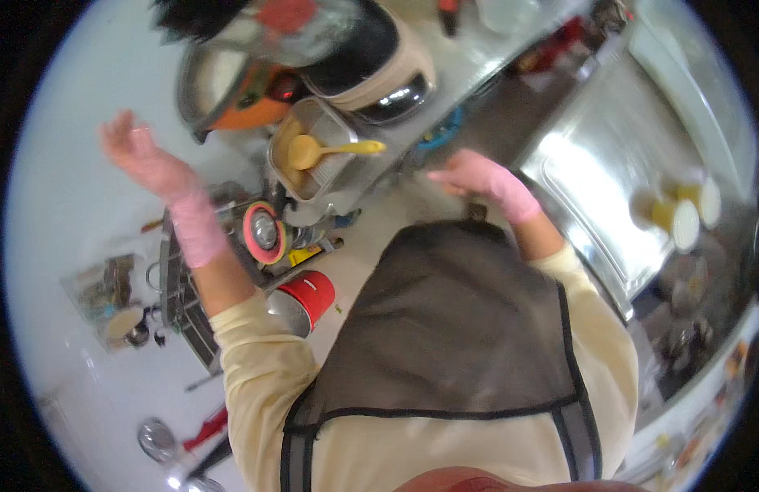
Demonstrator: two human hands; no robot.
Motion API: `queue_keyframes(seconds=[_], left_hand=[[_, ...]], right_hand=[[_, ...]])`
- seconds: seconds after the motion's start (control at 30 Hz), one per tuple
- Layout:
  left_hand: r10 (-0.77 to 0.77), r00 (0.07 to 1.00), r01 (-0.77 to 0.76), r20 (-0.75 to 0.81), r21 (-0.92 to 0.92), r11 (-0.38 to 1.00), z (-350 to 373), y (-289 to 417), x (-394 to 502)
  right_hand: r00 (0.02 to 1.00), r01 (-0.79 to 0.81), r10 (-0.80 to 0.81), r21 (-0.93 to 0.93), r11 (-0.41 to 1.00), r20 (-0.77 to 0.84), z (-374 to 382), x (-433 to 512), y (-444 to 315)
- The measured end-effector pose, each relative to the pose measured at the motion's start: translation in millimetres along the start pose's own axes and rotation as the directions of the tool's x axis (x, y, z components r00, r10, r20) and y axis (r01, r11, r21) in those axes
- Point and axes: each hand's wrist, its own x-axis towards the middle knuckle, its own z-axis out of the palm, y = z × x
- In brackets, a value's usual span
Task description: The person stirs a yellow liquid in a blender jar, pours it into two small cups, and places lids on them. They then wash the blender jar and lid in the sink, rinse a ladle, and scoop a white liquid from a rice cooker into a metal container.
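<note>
My left hand (155, 160), in a pink glove, is raised at the left with its fingers apart and somewhat blurred; nothing shows in it. My right hand (478, 178), also in a pink glove, hangs over the floor beside the steel counter, its fingers partly bent; whether it holds something small cannot be told. Between the hands, a yellow ladle (354, 147) lies across a clear rectangular container (278, 163). Beyond it stand an orange pot (250, 114) and a cream-and-black appliance (379, 80), perhaps a rice cooker.
At the right is a stainless steel worktop (625, 141) with yellow-and-white cups (674, 221) near its edge. A red bucket (315, 292) stands on the floor at my left, near a dark rack (192, 307) holding bowls. A blue round basket (444, 132) sits below the counter edge.
</note>
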Motion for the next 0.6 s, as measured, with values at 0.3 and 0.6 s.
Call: queue_keyframes(seconds=[0.3,0.6], left_hand=[[-0.716,0.662,0.729,-0.222,-0.033,0.684,-97.9,-59.5,-170.0],[-0.941,0.326,0.942,0.092,-0.114,0.315,-112.2,-116.1,-248.1]], right_hand=[[0.999,-0.016,0.021,0.162,0.987,-0.027,12.0,0.2,-53.9],[0.953,0.259,-0.157,0.426,0.867,-0.26,65.9,46.9,-75.8]])
